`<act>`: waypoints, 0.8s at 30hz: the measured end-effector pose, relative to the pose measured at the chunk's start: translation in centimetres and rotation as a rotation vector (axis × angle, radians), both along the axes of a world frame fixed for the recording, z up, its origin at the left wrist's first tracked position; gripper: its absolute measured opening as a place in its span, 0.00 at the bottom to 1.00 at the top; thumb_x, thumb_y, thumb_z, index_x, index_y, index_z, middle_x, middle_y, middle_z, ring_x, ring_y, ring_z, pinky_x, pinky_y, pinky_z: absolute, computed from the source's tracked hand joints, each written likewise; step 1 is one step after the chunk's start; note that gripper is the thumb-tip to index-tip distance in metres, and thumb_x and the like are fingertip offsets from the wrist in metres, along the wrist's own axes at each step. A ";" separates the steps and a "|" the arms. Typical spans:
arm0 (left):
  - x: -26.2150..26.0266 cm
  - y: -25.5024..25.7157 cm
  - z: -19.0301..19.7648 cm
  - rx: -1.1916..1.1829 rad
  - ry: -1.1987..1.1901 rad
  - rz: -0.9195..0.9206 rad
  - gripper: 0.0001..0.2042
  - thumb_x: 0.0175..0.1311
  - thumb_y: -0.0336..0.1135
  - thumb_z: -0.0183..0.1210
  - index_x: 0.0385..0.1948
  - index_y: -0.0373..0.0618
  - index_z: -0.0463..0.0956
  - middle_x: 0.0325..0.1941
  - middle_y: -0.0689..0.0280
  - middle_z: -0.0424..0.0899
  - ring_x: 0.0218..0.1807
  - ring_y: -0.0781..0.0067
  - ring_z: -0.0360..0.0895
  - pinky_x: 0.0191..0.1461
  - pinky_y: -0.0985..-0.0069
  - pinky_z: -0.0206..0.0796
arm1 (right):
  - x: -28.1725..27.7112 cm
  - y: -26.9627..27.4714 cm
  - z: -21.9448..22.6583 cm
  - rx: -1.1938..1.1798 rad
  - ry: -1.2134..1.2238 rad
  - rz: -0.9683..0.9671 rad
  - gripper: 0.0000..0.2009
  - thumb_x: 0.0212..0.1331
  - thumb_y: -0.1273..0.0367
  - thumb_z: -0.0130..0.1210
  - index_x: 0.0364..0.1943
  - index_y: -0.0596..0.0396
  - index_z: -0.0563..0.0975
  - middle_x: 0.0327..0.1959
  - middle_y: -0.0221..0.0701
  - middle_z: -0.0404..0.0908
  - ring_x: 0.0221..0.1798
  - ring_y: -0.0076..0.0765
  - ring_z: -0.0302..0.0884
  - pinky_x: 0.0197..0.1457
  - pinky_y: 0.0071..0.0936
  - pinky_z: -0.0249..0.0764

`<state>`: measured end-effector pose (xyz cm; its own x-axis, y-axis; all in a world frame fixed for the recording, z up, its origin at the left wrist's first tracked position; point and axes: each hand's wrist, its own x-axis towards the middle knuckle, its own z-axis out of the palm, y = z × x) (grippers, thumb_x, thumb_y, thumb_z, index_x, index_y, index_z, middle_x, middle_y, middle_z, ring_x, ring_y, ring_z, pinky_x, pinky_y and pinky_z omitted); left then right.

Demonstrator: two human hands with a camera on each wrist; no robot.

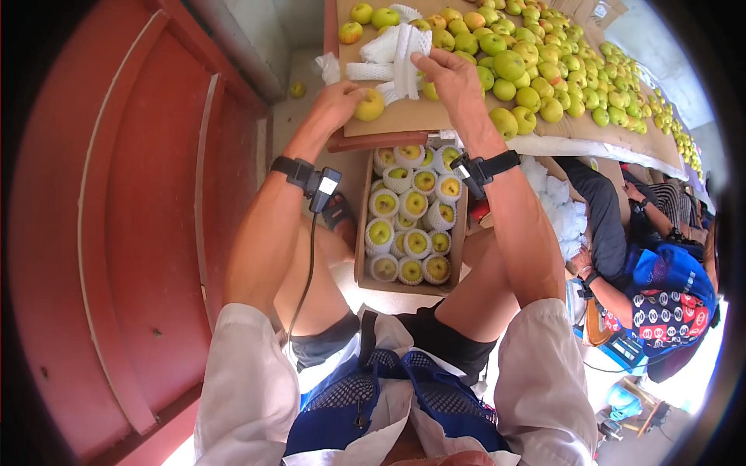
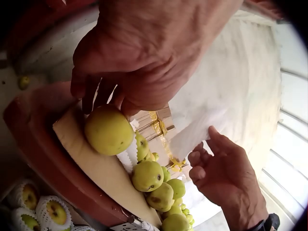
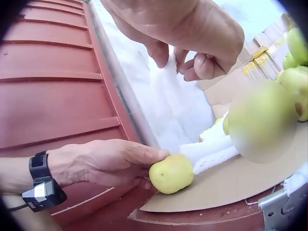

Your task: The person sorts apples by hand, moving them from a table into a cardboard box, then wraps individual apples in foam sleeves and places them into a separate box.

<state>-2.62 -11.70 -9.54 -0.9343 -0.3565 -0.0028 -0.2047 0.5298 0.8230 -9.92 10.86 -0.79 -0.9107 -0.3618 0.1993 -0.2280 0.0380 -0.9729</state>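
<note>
Left hand (image 1: pixel 336 102) has its fingers curled round a round yellow-green apple (image 1: pixel 370 105) at the cardboard sheet's (image 1: pixel 404 116) near edge. Below, an open brown cardboard box (image 1: pixel 360 256) is packed with apples in white foam nets. Right hand (image 1: pixel 454 74) pinches a white foam net sleeve (image 1: pixel 404 48).

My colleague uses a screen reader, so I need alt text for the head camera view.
Seen from above, a seated person's left hand grips a yellow-green fruit at the edge of a cardboard sheet, while the right hand holds a white foam net sleeve. A box of net-wrapped fruit sits between the knees; loose fruit covers the cardboard beyond.
</note>
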 end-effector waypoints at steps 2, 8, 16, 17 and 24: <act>0.6 0.7 1.3 -0.029 -0.018 0.021 0.21 0.72 0.45 0.60 0.55 0.37 0.82 0.54 0.54 0.87 0.56 0.64 0.83 0.61 0.70 0.72 | -0.3 0.4 -0.6 0.041 -0.013 0.003 0.18 0.61 0.60 0.68 0.43 0.63 0.85 0.30 0.25 0.83 0.33 0.20 0.73 0.37 0.23 0.71; 2.8 5.0 7.9 0.000 0.223 0.022 0.23 0.71 0.48 0.61 0.54 0.36 0.82 0.53 0.55 0.88 0.55 0.64 0.84 0.59 0.69 0.73 | 0.0 1.7 -0.7 0.013 -0.038 0.055 0.15 0.59 0.58 0.70 0.37 0.57 0.85 0.30 0.20 0.80 0.33 0.17 0.71 0.38 0.19 0.65; 2.4 7.0 8.3 0.318 0.265 -0.061 0.19 0.72 0.39 0.64 0.56 0.34 0.79 0.49 0.64 0.86 0.48 0.76 0.81 0.53 0.76 0.71 | 2.2 2.8 1.4 0.039 -0.035 0.214 0.14 0.62 0.61 0.66 0.44 0.55 0.85 0.30 0.21 0.81 0.34 0.16 0.71 0.35 0.19 0.61; 2.6 7.0 8.4 0.362 0.266 -0.051 0.18 0.72 0.39 0.63 0.55 0.35 0.79 0.48 0.65 0.86 0.46 0.78 0.80 0.51 0.77 0.71 | 2.2 3.1 1.2 0.075 -0.019 0.229 0.14 0.62 0.61 0.66 0.47 0.54 0.85 0.31 0.21 0.82 0.35 0.16 0.72 0.35 0.18 0.61; 2.9 6.8 8.4 0.556 0.285 -0.116 0.16 0.73 0.38 0.62 0.53 0.36 0.80 0.46 0.68 0.85 0.43 0.81 0.78 0.47 0.80 0.68 | 1.5 4.8 1.4 0.084 -0.110 0.234 0.19 0.61 0.69 0.64 0.56 0.58 0.81 0.39 0.30 0.86 0.40 0.24 0.80 0.44 0.22 0.72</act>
<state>0.23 -4.95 -1.19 -0.9580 -0.2701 0.0963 0.0963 0.0134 0.9953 -8.46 15.68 0.65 -0.8147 -0.5764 0.0638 -0.1329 0.0785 -0.9880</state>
